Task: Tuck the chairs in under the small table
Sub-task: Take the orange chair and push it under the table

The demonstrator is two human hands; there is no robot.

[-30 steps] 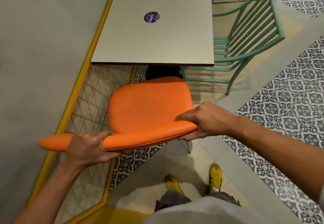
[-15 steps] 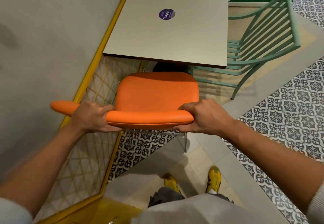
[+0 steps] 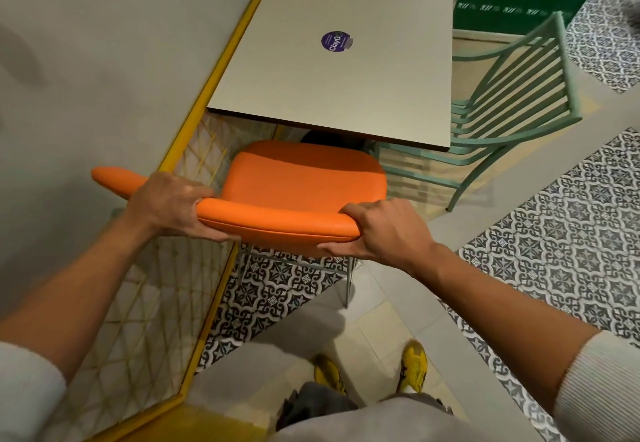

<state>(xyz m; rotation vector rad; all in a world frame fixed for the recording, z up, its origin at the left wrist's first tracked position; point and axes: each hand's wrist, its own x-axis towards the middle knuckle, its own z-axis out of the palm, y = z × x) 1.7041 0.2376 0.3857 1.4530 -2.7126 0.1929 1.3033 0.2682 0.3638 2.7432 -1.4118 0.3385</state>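
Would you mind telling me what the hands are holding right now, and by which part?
Both hands, left and right, grip the orange chair by the top edge of its backrest, one toward each end.

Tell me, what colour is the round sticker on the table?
Purple, with white writing. The sticker sits on the pale table, clearest in the head view.

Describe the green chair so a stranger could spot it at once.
Find the small square table with the purple sticker. The green chair stands at its right side. Unlike the padded orange chair, it is bare metal with a slatted back.
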